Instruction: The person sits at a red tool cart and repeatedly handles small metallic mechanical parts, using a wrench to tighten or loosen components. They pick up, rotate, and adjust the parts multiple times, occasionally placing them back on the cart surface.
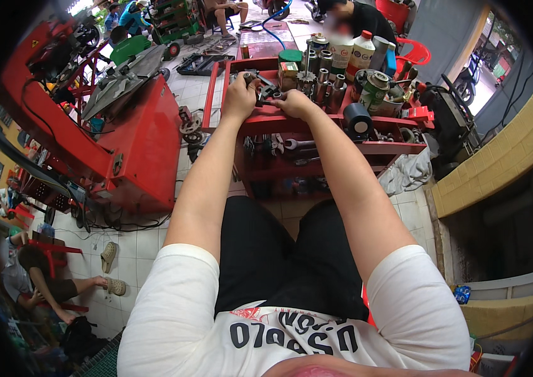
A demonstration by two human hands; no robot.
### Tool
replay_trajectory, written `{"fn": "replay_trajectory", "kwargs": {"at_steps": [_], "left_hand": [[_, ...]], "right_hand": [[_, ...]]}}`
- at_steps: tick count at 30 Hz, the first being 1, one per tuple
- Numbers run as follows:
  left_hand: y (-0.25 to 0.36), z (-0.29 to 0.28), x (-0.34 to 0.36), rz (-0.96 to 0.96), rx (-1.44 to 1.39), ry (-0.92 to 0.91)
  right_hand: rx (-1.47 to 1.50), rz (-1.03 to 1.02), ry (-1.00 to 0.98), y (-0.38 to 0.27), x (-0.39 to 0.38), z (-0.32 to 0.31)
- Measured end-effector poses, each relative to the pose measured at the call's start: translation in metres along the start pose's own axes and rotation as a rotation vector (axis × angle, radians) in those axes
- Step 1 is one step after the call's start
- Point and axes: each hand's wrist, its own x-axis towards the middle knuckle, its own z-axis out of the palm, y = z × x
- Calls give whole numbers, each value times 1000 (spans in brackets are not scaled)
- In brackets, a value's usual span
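A dark metal part (267, 102) is held between the curled fingers of the left hand (240, 98) and right hand (296, 105), over the red tabletop (276, 123). It could be dropped if pinched loosely; sockets (322, 92) right of the fingers could be toppled by a knock.

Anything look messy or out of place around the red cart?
Yes: a pale cloth lies crumpled low beside the red cart, bunched rather than folded. I see no spill by the left hand or right hand.
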Motion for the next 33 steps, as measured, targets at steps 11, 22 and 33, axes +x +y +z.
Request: {"fn": "replay_trajectory", "kwargs": {"at_steps": [11,22,33], "left_hand": [[7,1,2,-12,-57,-4],[1,2,2,-13,-30,-9],[3,2,2,-7,22,-33]], "right_hand": [[34,36,33,6,4,0],[-24,63,29,-4,0,-1],[2,100,32,-1,3,1]]}}
